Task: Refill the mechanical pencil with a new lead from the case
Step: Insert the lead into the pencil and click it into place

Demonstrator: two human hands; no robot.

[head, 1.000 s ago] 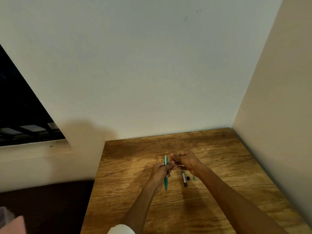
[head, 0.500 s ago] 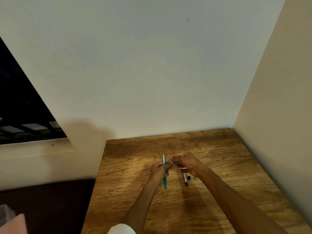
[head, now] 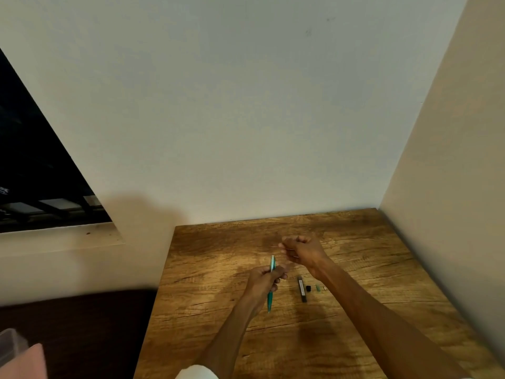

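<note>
**Pencil held upright, lead pinched above it**

The left hand [head: 263, 280] is wrapped around the teal pencil [head: 271, 285], holding it nearly upright with the tip down and the open back end up, probably so a lead can drop in. Just beside it on the counter [head: 369, 318] lies the dark lead case [head: 302, 289], with a small black cap [head: 308, 288] and a green piece [head: 317, 288] parked next to it, out of the way yet near. Farther off, the right hand [head: 302, 251] is raised and curled, fingertips pinched together as if on a lead; the lead itself is too thin to make out. It hangs apart from the pencil's top, so insertion looks not yet done.
</note>
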